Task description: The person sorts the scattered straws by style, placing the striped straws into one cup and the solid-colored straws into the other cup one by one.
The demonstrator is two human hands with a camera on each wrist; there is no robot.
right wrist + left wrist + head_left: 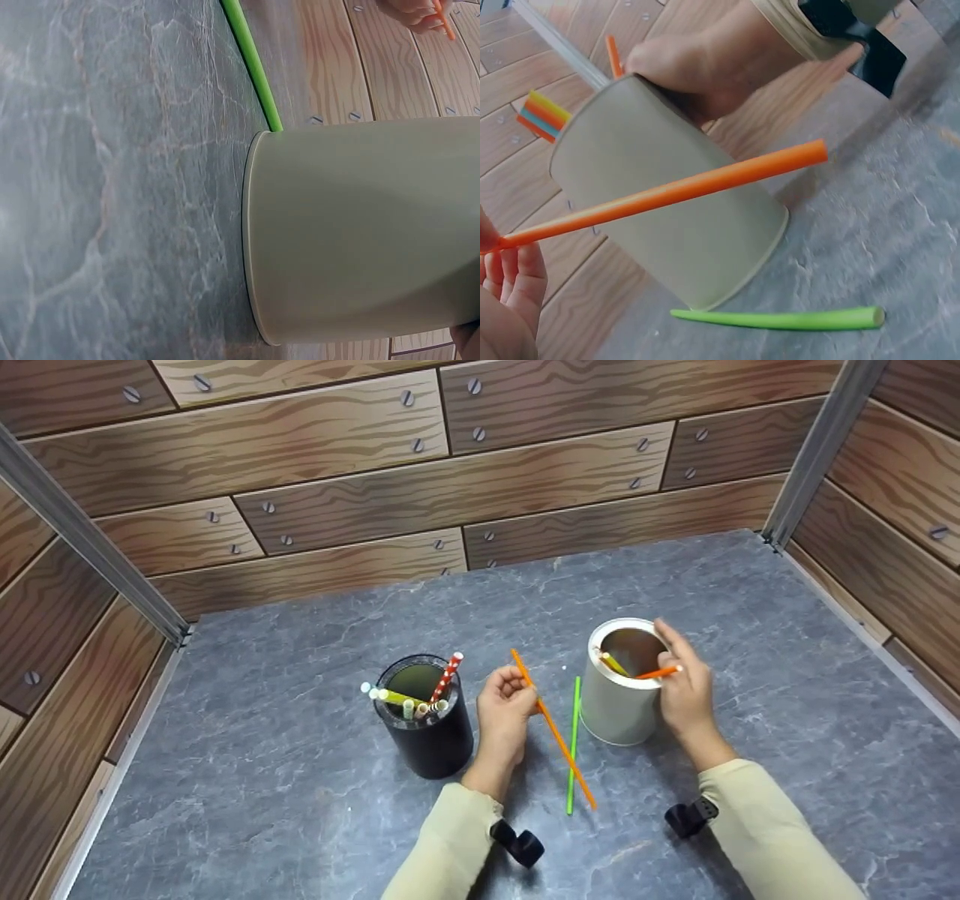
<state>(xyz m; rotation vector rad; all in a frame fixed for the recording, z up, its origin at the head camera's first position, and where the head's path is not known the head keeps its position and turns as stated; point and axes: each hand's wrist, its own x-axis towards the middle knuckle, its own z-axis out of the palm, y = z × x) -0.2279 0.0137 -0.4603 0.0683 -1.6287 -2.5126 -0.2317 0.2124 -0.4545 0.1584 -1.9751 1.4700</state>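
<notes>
My left hand [504, 716] pinches an orange straw [556, 735] near its upper end, and its long lower part slants toward me. Under that straw in the head view, a green straw [575, 709] lies on the table, its far end beside the foot of a white canister [619, 712]. The right hand [688, 697] grips the canister at its right side, by the rim. Inside the canister lean a few straws, among them a yellow straw [614, 664] and an orange one whose tip shows by the right thumb. In the left wrist view the canister [667, 172] stands behind the held straw.
To the left of my left hand stands a black cup [431, 750] with several straws, one of them red with white dots [448, 676]. The grey marbled table [262, 735] is bordered by wood-patterned walls [337, 472] at the back and sides.
</notes>
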